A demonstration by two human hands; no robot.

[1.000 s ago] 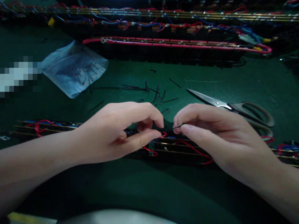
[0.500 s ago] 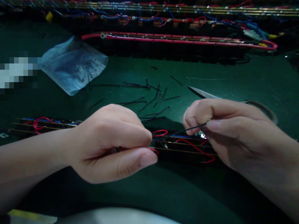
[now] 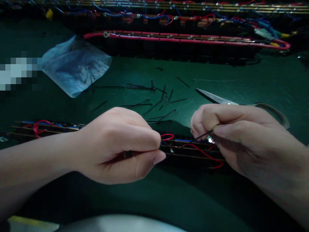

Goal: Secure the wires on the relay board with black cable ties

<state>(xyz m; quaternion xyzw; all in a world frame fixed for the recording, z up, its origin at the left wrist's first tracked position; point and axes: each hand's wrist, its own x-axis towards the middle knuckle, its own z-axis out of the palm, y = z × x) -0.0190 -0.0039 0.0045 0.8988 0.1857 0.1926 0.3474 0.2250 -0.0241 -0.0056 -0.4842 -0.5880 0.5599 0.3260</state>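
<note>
My right hand (image 3: 234,135) pinches a thin black cable tie (image 3: 203,135) between thumb and forefinger. The tie slants down and left over a long dark strip assembly (image 3: 177,154) with brass-coloured bars and red wires (image 3: 205,155). My left hand (image 3: 125,145) is closed, thumb pressed to the bent forefinger, above the middle of that assembly. Whatever lies in its pinch is hidden by the fingers. Scissors (image 3: 214,96) lie just behind my right hand, their handles partly covered by it.
Several loose black cable ties (image 3: 140,87) are scattered on the green table (image 3: 145,196). A clear plastic bag (image 3: 74,71) with more ties lies at left. Along the back runs a larger wired assembly (image 3: 154,22) with a thick red cable (image 3: 193,40). A pale rounded surface (image 3: 120,224) shows at the front.
My left thumb has moved up against the forefinger, closing the pinch, and the hand has shifted slightly right. Less of the cable tie shows. My right hand keeps its hold, nearly still.
</note>
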